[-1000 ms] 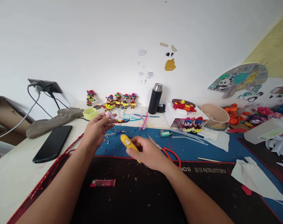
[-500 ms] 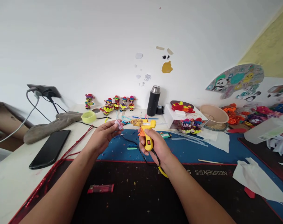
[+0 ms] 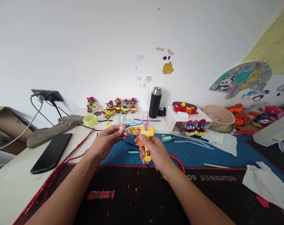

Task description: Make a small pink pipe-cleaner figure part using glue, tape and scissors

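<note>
My right hand [image 3: 152, 147] is wrapped round the handle of a yellow hot glue gun [image 3: 148, 133], fingers near its orange trigger. The gun's stained nozzle points left. Between the thumb and fingers of my left hand [image 3: 110, 137] is a small pale lilac piece [image 3: 123, 129]; its exact kind is too small to make out. The nozzle tip is right at this piece, and whether they touch I cannot tell. Under my hands lie a blue mat [image 3: 118, 153] and a black mat [image 3: 132, 203].
A red lighter [image 3: 101, 195] lies on the black mat. At left are a black phone [image 3: 51, 153] and red tinsel stems [image 3: 69, 153]. Behind stand several small fuzzy figures [image 3: 109, 109], a black thermos [image 3: 155, 103] and a white box [image 3: 171, 117]. Clear glue sticks [image 3: 195, 142] lie right.
The glue gun has moved slightly left and down, bringing its nozzle up to the lilac piece. My left hand still pinches that piece. The whole view has shifted slightly.
</note>
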{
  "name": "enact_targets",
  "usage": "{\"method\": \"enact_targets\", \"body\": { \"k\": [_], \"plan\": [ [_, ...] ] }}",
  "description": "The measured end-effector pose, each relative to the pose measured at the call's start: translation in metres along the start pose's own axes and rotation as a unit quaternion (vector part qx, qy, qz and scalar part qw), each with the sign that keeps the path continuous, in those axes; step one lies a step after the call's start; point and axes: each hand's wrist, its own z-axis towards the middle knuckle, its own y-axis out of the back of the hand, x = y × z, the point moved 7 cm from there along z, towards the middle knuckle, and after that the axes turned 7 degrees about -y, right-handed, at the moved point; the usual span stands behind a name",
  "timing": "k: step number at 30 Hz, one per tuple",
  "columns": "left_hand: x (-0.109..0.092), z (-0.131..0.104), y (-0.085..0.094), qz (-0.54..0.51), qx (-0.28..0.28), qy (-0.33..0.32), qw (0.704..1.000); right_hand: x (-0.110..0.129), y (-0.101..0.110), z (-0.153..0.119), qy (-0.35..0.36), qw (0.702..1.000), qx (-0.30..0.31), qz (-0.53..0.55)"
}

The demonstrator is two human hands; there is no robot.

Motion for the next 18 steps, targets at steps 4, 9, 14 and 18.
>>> {"method": "enact_targets", "body": {
  "k": [4, 9, 14, 18],
  "plan": [
    [-0.0022, -0.0011, -0.0028, -0.001, 0.001, 0.004, 1.000, 0.0022, 0.0035, -0.0004, 0.012, 0.999, -0.038, -0.015],
    [-0.0025, -0.0017, -0.0039, 0.007, 0.010, 0.001, 1.000, -0.0016, 0.0054, -0.0006, 0.009, 0.997, -0.057, -0.050],
    [-0.0019, -0.0024, -0.0045, 0.013, 0.013, 0.005, 1.000, -0.0020, 0.0040, -0.0020, 0.016, 0.996, -0.054, -0.074],
    [-0.0020, -0.0025, -0.0054, 0.008, 0.014, 0.005, 1.000, -0.0010, 0.0011, -0.0041, 0.013, 0.994, -0.049, -0.097]
  ]
}}
